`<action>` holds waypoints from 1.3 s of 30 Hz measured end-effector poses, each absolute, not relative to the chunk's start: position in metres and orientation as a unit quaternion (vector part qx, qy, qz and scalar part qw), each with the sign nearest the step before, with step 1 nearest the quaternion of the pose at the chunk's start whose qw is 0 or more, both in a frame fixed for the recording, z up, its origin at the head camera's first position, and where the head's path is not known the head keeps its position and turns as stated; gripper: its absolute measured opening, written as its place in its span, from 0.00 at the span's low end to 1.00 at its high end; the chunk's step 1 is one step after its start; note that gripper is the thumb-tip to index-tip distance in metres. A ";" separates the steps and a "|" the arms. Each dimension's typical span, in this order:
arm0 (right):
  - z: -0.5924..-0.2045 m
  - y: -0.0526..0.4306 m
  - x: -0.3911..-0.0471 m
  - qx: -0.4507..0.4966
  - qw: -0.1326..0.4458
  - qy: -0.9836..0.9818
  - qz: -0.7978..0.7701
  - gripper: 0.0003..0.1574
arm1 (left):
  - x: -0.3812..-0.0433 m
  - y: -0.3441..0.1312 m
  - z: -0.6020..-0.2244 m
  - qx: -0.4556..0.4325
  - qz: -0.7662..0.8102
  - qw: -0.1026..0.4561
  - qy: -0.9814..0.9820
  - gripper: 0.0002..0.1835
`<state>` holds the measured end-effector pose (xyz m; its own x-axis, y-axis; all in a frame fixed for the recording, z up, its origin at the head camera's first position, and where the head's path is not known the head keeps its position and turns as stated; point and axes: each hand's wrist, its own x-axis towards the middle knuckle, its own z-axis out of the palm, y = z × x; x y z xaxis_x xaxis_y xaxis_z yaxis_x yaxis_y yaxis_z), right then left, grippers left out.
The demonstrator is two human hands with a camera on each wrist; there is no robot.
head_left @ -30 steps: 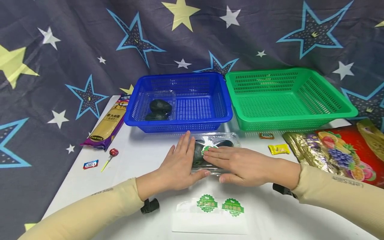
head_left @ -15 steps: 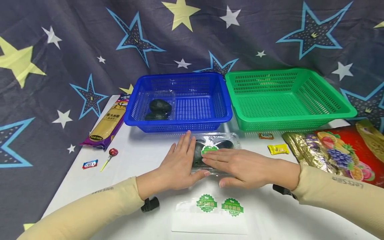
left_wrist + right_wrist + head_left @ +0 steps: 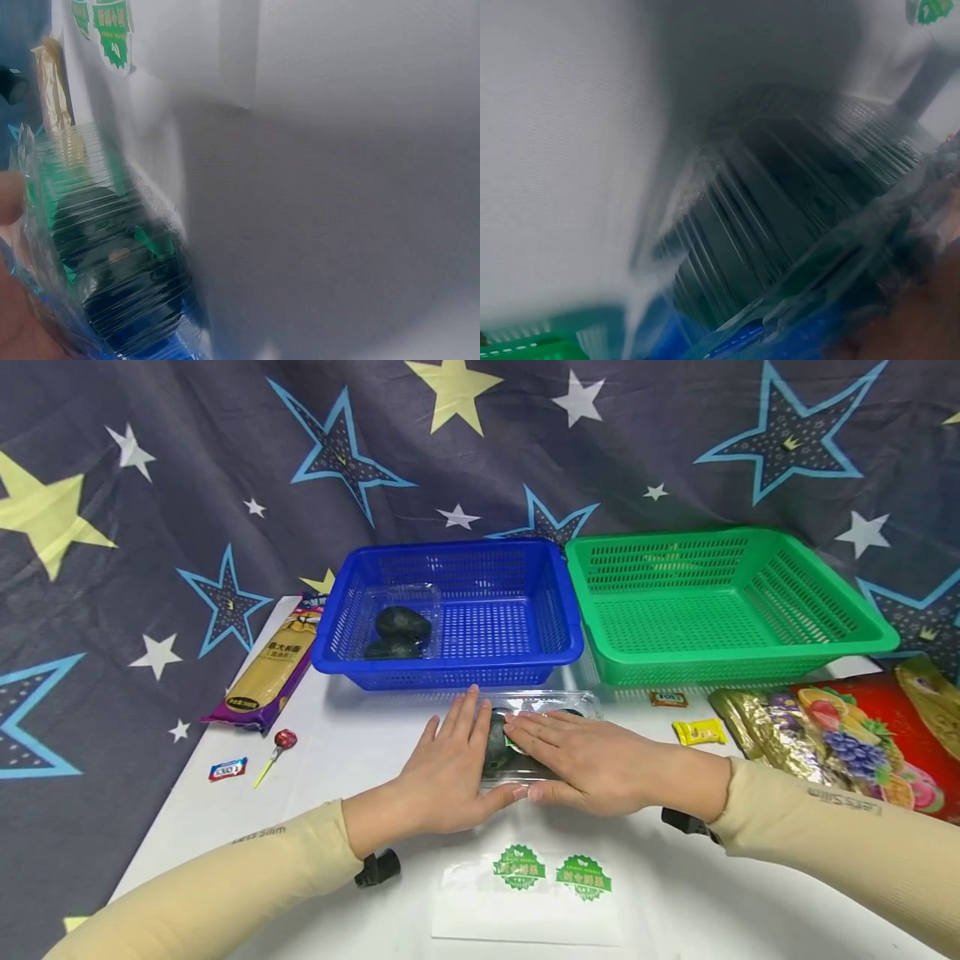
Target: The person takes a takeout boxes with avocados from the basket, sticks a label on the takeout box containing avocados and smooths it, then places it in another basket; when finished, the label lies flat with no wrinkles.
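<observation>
A clear plastic clamshell box (image 3: pixel 536 700) with dark avocados (image 3: pixel 496 741) inside lies on the white table in front of the baskets. My left hand (image 3: pixel 447 770) rests along its left side, fingers straight. Flat across the lid lies my right hand (image 3: pixel 603 764), its straight fingers pressing over a green sticker that they almost wholly cover. Both thumbs nearly meet at the front edge. In the left wrist view the ribbed box side (image 3: pixel 112 262) shows beside part of the hand; the right wrist view shows the opposite side (image 3: pixel 742 217), rather blurred.
Behind are a blue basket (image 3: pixel 450 680) holding another avocado box (image 3: pixel 402 625), and a green basket (image 3: pixel 750 667). A backing sheet (image 3: pixel 525 925) with green stickers (image 3: pixel 583 877) lies in front. Pasta (image 3: pixel 270 664), a lollipop (image 3: pixel 284 740), small candies (image 3: pixel 699 732) and a candy bag (image 3: pixel 847 743) flank the box.
My right hand first shifts slightly, showing more of the green sticker, then slides left and forward over it, bringing its thumb near the left one. The left hand stays in place.
</observation>
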<state>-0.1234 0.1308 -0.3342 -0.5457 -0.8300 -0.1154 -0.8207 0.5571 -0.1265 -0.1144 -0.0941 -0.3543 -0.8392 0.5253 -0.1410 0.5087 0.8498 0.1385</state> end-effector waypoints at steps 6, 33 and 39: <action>-0.332 0.140 -0.110 -0.441 0.062 0.895 -0.010 0.50 | -0.114 -0.094 -0.354 0.267 0.051 0.083 0.959 0.58; -0.330 0.109 -0.118 -0.460 0.111 0.880 -0.047 0.48 | -0.114 -0.099 -0.355 0.293 0.063 0.080 0.951 0.56; -0.332 0.121 -0.111 -0.462 0.097 0.880 -0.049 0.48 | -0.114 -0.095 -0.355 0.287 0.063 0.068 0.953 0.57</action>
